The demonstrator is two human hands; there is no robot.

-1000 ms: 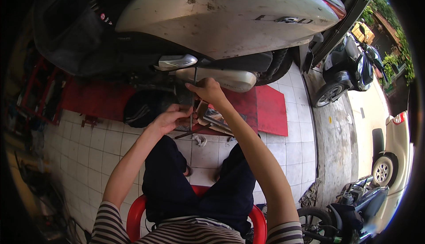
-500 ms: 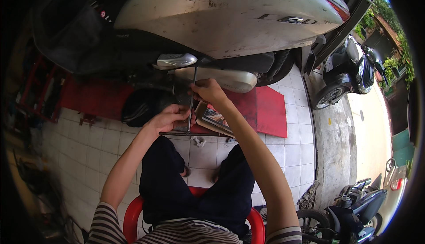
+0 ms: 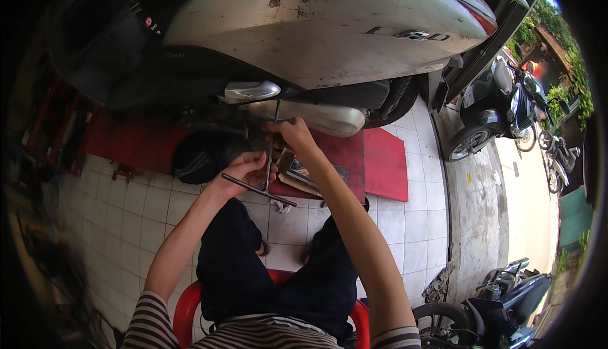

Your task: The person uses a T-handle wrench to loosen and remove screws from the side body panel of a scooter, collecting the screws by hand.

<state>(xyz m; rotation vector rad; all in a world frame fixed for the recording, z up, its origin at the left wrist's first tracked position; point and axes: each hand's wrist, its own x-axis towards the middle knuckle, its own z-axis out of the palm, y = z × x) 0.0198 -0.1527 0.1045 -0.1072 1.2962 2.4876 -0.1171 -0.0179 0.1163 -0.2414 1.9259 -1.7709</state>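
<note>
A long T-handle wrench (image 3: pixel 278 198) points away from me, its crossbar at the near end above my knees. My left hand (image 3: pixel 248 166) is closed round the lower shaft, just beyond the crossbar. Farther up, my right hand (image 3: pixel 292 133) pinches the same shaft. The shaft's far tip reaches the silver footrest-like part (image 3: pixel 252 91) and the pale rounded cover (image 3: pixel 316 116) low on the scooter (image 3: pixel 342 45); what the tip sits on is hard to make out.
Under the scooter is a red platform (image 3: pixel 386 165), with a cardboard box (image 3: pixel 288 165) of parts on it beside a black rounded item (image 3: pixel 206 157). A crumpled rag (image 3: pixel 280 207) lies on white tiles. Other motorbikes (image 3: pixel 484 121) stand at right. I sit on a red chair (image 3: pixel 361 323).
The wrench has turned, so its crossbar now shows lengthwise, slanting across below my left hand. Both hands remain on the shaft. Another two-wheeler has come into sight on the road at right.
</note>
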